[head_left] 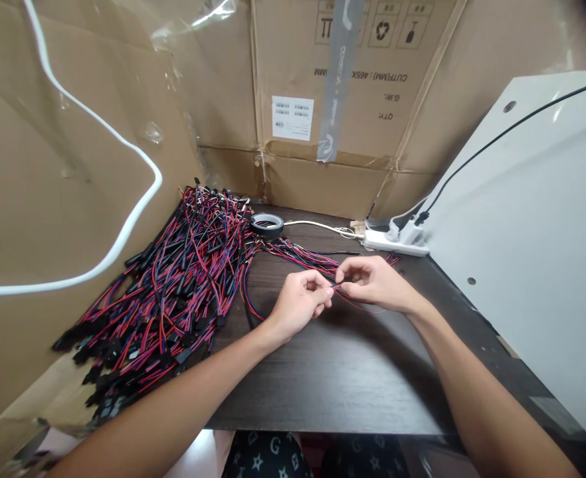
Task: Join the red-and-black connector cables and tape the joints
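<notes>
Over the middle of the dark table (333,372), my left hand (300,299) pinches a thin red and blue wire bundle (337,286) between thumb and forefinger. Close beside it, my right hand (373,282) is closed on the same wires, its fingertips nearly meeting the left ones. A short dark part of the bundle shows at the right fingertips; its kind is too small to tell. Behind both hands lies a row of loose red and blue wires (297,254). From the right hand a thin red strand trails down toward the tabletop.
A big heap of red, blue and black cables (183,265) with black connectors covers the left side. A roll of black tape (267,226) lies by it. At the back right is a white power strip (395,243). Cardboard (293,179) and a white panel (532,219) enclose the table.
</notes>
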Demonstrator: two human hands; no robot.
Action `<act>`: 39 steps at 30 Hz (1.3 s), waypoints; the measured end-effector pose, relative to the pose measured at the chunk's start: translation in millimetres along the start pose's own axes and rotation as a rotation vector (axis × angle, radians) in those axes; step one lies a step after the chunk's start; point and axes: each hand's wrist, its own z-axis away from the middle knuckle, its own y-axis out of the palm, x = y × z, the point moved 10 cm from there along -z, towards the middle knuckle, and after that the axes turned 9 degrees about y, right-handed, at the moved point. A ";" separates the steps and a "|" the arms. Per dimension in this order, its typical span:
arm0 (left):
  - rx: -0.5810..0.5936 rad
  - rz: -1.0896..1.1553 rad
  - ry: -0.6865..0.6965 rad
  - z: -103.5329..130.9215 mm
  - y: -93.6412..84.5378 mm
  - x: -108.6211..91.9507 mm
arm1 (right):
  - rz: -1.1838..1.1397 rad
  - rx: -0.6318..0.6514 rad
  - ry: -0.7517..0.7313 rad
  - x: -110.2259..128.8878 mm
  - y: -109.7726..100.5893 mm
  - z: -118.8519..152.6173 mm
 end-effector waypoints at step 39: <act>0.025 -0.136 -0.062 3.2 1.6 6.1 | -0.237 0.230 0.170 -20.0 25.7 0.9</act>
